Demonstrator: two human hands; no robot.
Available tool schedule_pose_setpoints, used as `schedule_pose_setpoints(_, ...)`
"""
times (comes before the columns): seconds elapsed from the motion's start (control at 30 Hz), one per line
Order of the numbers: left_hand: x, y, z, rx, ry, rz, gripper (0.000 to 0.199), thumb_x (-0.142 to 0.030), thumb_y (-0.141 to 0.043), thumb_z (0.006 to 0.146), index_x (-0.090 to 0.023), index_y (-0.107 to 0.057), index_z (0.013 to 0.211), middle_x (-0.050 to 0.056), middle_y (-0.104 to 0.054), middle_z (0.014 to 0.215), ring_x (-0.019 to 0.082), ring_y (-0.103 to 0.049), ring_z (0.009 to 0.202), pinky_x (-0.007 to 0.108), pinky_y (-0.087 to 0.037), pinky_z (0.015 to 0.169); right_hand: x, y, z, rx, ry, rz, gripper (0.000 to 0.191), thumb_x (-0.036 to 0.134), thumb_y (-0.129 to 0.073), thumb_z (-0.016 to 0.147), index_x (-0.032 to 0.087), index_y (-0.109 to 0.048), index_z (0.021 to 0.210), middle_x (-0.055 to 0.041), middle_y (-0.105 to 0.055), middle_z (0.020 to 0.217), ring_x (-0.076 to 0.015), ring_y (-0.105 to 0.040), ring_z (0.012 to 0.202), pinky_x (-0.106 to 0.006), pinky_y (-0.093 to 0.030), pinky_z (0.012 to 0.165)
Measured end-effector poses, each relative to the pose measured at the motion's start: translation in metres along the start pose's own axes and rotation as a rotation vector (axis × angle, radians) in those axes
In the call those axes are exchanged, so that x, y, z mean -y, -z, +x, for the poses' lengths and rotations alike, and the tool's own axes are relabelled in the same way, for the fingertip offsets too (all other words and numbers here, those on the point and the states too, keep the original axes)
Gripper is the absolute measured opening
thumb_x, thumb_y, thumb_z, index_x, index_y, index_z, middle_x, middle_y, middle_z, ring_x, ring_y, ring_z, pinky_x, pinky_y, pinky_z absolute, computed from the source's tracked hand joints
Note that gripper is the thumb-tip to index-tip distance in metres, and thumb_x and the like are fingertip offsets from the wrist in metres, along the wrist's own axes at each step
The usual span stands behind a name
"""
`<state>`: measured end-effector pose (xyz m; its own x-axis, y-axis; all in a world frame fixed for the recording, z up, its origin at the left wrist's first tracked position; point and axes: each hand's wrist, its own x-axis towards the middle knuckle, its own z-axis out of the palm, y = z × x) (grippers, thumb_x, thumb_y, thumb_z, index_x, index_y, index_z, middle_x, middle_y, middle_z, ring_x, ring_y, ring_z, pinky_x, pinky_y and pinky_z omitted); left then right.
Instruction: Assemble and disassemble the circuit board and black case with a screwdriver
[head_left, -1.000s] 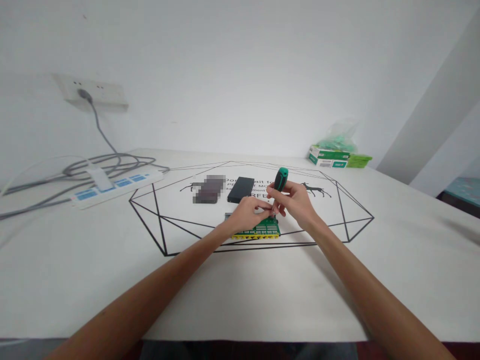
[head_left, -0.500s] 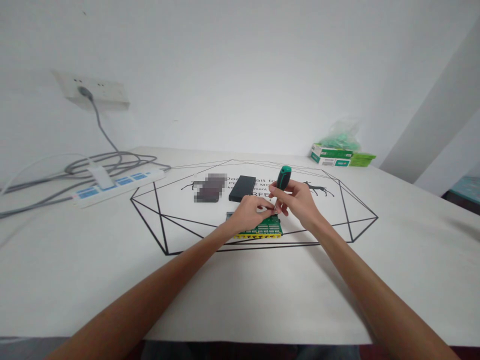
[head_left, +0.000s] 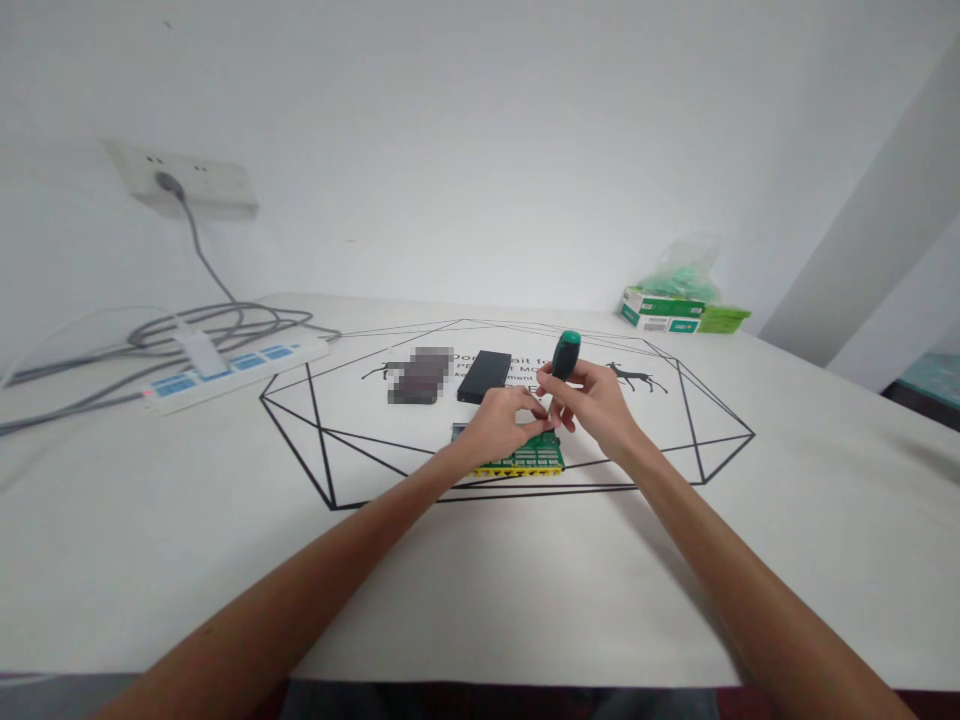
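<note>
A green circuit board (head_left: 534, 457) with a yellow front edge lies on the white table, partly covered by my left hand (head_left: 497, 428). The left fingers are closed together at the board's far right part; what they pinch, if anything, is too small to make out. My right hand (head_left: 589, 398) grips a screwdriver (head_left: 566, 355) with a dark green and black handle. It stands nearly upright, slightly tilted, its shaft pointing down to the board beside my left fingertips. The tip itself is hidden.
Behind the board lie a black box-shaped object (head_left: 484, 377) and a blurred-out dark object (head_left: 421, 377). At the left are a power strip (head_left: 240, 375) and grey cables. Green and white boxes (head_left: 663, 308) with a plastic bag sit at the back right.
The screwdriver handle has tilted very slightly to the left. Otherwise both hands and the board keep nearly the same place.
</note>
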<state>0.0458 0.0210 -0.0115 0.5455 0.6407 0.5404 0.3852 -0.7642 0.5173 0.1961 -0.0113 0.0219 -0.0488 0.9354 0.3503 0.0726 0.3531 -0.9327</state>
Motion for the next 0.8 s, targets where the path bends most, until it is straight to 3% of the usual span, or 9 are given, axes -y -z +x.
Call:
schedule_pose_setpoints(0.2, 0.0003, 0.0009, 0.0, 0.075, -0.026, -0.04, 0.015, -0.017, -0.059, 0.083, -0.017, -0.074, 0.083, 0.003, -0.074, 0.09, 0.018, -0.067, 0.085, 0.027, -0.048, 0.083, 0.0025, 0.0, -0.0007, -0.008, -0.015, -0.006, 0.033, 0.043, -0.072, 0.071, 0.013, -0.062, 0.08, -0.0033, -0.064, 0.068, -0.0079, -0.052, 0.039, -0.018, -0.033, 0.031)
schedule_pose_setpoints(0.37, 0.0021, -0.0003, 0.0, 0.021, 0.019, -0.069, 0.013, -0.022, -0.063, 0.081, -0.017, -0.075, 0.079, 0.003, -0.075, 0.084, 0.017, -0.068, 0.081, 0.027, -0.049, 0.081, 0.0026, -0.0001, -0.0009, -0.022, -0.027, -0.015, 0.033, 0.043, -0.072, 0.071, 0.013, -0.063, 0.081, -0.0035, -0.065, 0.068, -0.0079, -0.052, 0.039, -0.018, -0.033, 0.031)
schedule_pose_setpoints(0.57, -0.0006, 0.0004, 0.0001, 0.036, 0.002, -0.125, 0.016, -0.013, -0.058, 0.08, -0.017, -0.074, 0.08, 0.002, -0.076, 0.085, 0.017, -0.069, 0.084, 0.027, -0.049, 0.084, 0.0036, 0.0, -0.0014, -0.02, -0.027, -0.017, 0.034, 0.044, -0.071, 0.071, 0.013, -0.063, 0.081, -0.0039, -0.065, 0.068, -0.0086, -0.053, 0.038, -0.019, -0.034, 0.031)
schedule_pose_setpoints(0.8, -0.0009, -0.0003, 0.0005, 0.012, 0.051, -0.158, 0.012, -0.022, -0.064, 0.079, -0.016, -0.073, 0.076, 0.003, -0.075, 0.078, 0.018, -0.069, 0.077, 0.027, -0.05, 0.077, 0.0025, -0.0005, -0.0013, -0.01, -0.035, -0.012, 0.037, 0.047, -0.072, 0.069, 0.013, -0.061, 0.078, -0.0037, -0.064, 0.065, -0.0092, -0.053, 0.037, -0.02, -0.036, 0.031)
